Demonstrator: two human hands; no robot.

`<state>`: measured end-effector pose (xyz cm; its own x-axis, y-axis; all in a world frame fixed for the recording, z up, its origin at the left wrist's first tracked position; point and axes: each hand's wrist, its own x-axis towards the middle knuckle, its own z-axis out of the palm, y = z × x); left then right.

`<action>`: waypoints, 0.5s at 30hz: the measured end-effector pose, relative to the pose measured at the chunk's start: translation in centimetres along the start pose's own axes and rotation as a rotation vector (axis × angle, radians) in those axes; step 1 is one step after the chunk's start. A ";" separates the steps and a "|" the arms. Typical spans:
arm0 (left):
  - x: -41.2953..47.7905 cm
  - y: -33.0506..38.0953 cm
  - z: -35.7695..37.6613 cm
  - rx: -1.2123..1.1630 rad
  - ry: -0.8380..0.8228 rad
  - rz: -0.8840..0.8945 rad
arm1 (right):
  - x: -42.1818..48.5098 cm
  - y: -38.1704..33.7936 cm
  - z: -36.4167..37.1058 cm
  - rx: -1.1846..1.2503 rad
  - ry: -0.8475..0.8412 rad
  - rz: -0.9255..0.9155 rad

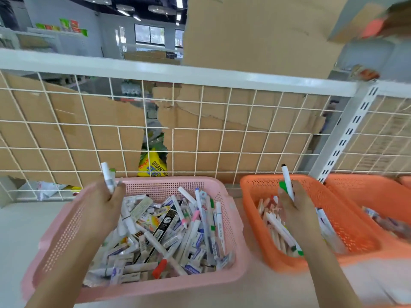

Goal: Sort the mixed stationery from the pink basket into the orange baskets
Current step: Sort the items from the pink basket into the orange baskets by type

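the pink basket (142, 285), heaped with mixed stationery (169, 232), sits left of the orange basket (347, 221) on the shelf (15, 230). the left hand (100, 210) grips a white marker (108, 177) above the pink one; the right hand (293, 210) pinches a pen (287, 181) above the orange.

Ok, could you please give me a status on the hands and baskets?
Left hand holds a white marker over the pink basket. Right hand holds a white pen over the first orange basket. Pink basket well filled; nothing blocking.
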<state>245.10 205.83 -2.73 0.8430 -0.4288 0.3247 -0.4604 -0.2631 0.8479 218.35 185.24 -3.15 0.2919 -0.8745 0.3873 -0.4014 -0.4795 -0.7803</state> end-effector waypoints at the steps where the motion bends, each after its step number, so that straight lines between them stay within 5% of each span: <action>1: -0.1 0.8 0.8 -0.014 -0.003 0.002 | 0.4 0.5 -0.9 -0.001 0.006 0.012; 8: -0.9 6.0 8.2 -0.085 -0.124 0.071 | 2.6 4.3 -6.0 -0.002 0.032 0.068; 15: -4.6 12.4 18.3 -0.265 -0.294 0.126 | 4.9 8.6 -8.1 -0.058 -0.177 0.124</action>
<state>230.37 188.70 -1.37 0.6517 -0.6820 0.3319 -0.4351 0.0222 0.9001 209.26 176.27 -4.00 0.3834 -0.9030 0.1940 -0.4912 -0.3772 -0.7851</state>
